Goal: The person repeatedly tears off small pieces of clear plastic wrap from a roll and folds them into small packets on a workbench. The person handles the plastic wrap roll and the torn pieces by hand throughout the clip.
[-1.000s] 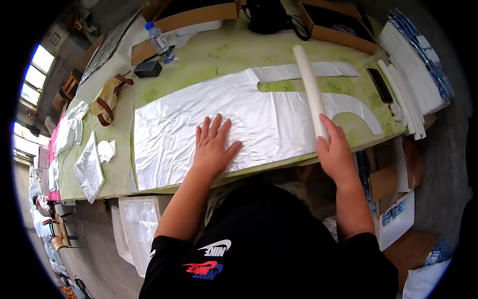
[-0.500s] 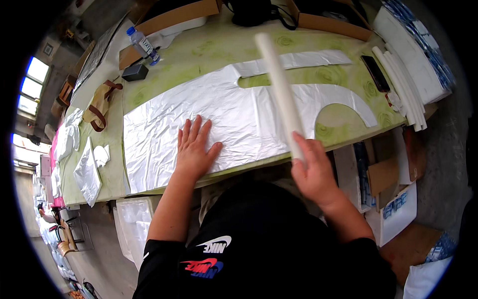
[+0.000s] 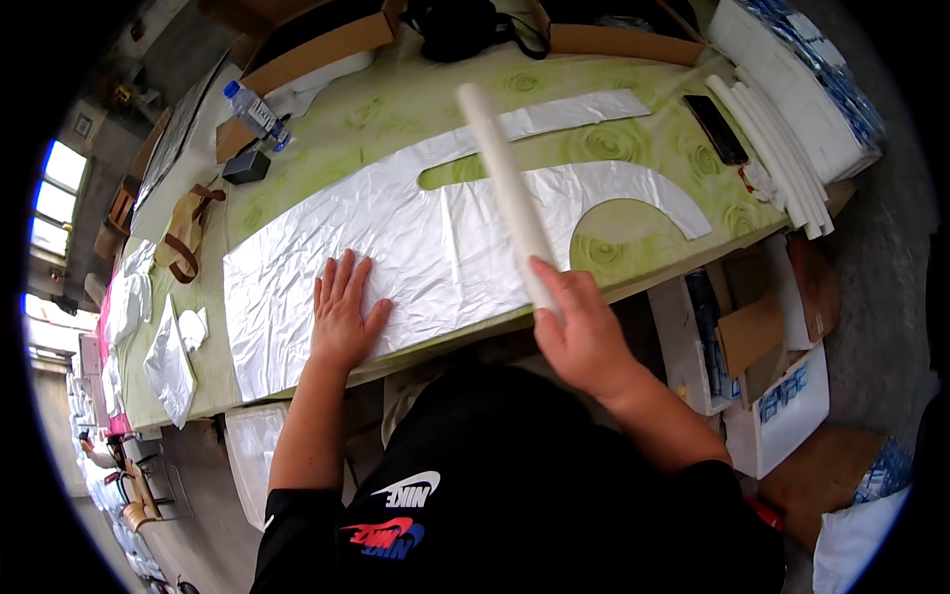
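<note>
A shiny white plastic apron (image 3: 396,238) lies spread across the table, with a long slot and a rounded neck cutout toward its right end. My left hand (image 3: 344,315) rests flat on its near left part, fingers spread. In my right hand (image 3: 586,337) is the near end of a long white tube or roll (image 3: 503,178), with my fingers wrapped round it. The roll slants away to the far left, across the apron and its slot. Whether its far part touches the plastic, I cannot tell.
Green patterned cloth (image 3: 604,148) covers the table. Toward the right edge are a dark phone (image 3: 715,129) and several white rolls (image 3: 777,153). A water bottle (image 3: 259,117), black box (image 3: 245,167) and yellowish bag (image 3: 184,234) stand left. Cardboard boxes (image 3: 623,42) line the back.
The whole scene has shifted left in the picture. My left hand stays flat on the apron, and my right hand still grips the roll in nearly the same place over it.
</note>
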Motion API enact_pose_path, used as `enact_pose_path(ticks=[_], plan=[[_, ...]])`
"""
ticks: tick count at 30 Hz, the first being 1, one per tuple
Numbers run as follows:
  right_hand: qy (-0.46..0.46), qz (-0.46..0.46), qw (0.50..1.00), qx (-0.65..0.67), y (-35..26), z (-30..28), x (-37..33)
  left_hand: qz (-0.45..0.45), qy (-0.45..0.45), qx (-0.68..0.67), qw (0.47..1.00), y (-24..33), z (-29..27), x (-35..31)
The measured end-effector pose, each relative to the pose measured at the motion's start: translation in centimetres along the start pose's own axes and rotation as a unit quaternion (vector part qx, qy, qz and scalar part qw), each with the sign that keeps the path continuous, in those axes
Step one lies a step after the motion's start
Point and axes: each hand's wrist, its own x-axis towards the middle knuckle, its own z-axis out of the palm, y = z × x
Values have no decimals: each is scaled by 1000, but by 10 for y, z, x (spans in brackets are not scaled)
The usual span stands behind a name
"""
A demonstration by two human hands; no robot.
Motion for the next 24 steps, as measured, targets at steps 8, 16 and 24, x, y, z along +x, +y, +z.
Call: enact_pose_path(ticks=[8, 16, 24], plan=[[-128, 10, 992, 13, -7, 38, 13, -32, -47, 13, 998, -5, -4, 3], [-92, 2, 996, -13, -8, 51, 0, -40, 11, -59, 997, -27, -5, -3], [-91, 28, 995, -5, -18, 58, 0, -265, -11, 15, 964, -126, -21, -39]])
